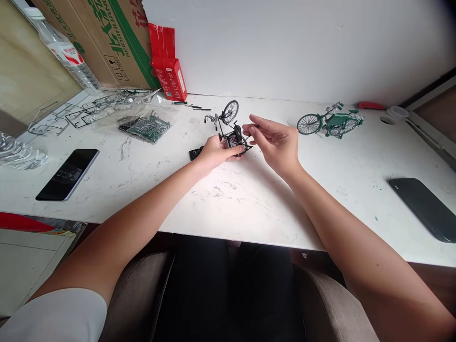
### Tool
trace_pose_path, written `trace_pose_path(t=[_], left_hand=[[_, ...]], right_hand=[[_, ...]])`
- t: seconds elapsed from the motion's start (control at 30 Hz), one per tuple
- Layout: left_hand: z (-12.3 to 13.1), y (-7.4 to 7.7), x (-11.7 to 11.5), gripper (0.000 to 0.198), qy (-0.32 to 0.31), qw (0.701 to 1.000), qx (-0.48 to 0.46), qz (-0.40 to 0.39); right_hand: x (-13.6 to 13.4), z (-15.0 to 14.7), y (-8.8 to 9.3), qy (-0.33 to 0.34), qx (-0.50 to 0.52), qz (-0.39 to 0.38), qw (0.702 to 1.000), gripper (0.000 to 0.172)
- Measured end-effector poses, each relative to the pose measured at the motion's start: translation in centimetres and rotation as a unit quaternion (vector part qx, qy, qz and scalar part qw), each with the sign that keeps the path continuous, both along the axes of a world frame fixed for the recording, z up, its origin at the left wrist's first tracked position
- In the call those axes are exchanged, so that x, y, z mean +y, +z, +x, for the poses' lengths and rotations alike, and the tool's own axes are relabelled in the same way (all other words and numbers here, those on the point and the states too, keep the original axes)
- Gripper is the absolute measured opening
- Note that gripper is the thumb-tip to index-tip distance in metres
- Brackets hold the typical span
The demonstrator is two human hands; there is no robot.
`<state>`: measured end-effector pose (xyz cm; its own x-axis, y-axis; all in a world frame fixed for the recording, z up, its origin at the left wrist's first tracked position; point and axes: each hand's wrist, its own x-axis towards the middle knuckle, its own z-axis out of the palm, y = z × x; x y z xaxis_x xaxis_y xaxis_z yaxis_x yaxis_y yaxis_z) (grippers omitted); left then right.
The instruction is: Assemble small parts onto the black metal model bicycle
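A black model bicycle (231,113) lies tilted over the middle of the table, its front wheel and handlebars pointing away from me. My left hand (218,153) is closed around the rear part, near the seat and rear wheel. Close beside the rear of the bicycle, my right hand (272,140) has its thumb and fingertips pinched together on a small dark part (249,136) whose kind I cannot make out. A black piece (195,154) rests on the table behind my left hand. To the right stands a finished-looking green model bicycle (330,121).
Plastic bags with green parts (147,127) and black sprue frames (76,116) lie at left, near a phone (67,175) and water bottles (66,52). A red packet (169,71) leans on a cardboard box (117,42). At right are a dark case (423,206) and a red object (372,105).
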<state>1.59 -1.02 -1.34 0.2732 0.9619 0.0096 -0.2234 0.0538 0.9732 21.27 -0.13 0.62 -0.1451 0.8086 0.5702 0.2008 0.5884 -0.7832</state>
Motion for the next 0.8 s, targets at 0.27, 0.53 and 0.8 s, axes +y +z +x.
trace_pose_path(t=[0.27, 0.53, 0.8], left_hand=[[-0.06, -0.1, 0.04, 0.05, 0.004, 1.0, 0.018, -0.002], [-0.01, -0.01, 0.08, 0.044, 0.004, 1.0, 0.025, 0.001], [-0.14, 0.17, -0.05, 0.042, -0.001, 1.0, 0.027, 0.004]], right_hand=[[0.28, 0.15, -0.11, -0.011, 0.02, -0.001, 1.0, 0.046], [0.55, 0.15, 0.01, -0.017, 0.044, 0.016, 0.999, 0.042], [0.88, 0.32, -0.45, -0.026, 0.075, 0.017, 0.997, 0.033]])
